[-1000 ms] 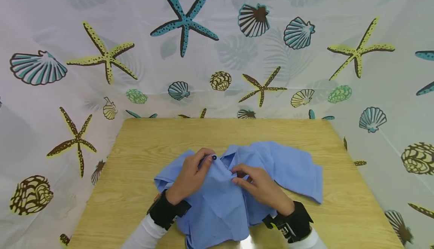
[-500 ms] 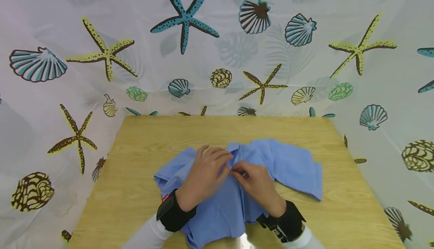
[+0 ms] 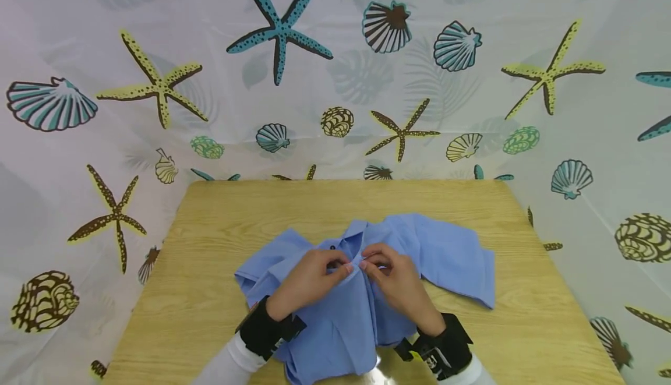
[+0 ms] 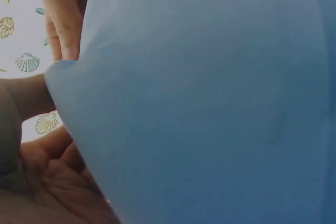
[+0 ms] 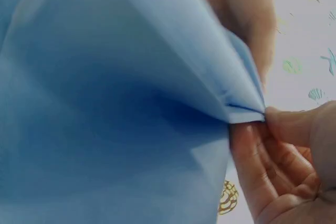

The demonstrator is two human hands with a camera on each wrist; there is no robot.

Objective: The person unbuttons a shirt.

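A light blue shirt (image 3: 335, 332) lies rumpled on the wooden table, one sleeve (image 3: 456, 257) spread to the right. At the middle of its front, my left hand (image 3: 309, 280) pinches the cloth between thumb and fingers. My right hand (image 3: 401, 286) pinches the front close beside it, the fingertips of both hands nearly meeting. A small dark button (image 3: 332, 248) shows just above the left hand's fingers. In the right wrist view, a folded cloth edge (image 5: 244, 114) is held at my right thumb. Raised cloth fills most of the left wrist view and hides part of the left hand.
The wooden table (image 3: 236, 204) extends around the shirt. Behind it and at both sides hangs a white curtain (image 3: 314, 99) printed with starfish and shells. A black strap (image 3: 267, 327) with a camera sits on each wrist.
My left hand has left the cloth by the dark button, reached right across the shirt front, then settled lower beside the right hand. The right hand keeps its grip near the same spot.
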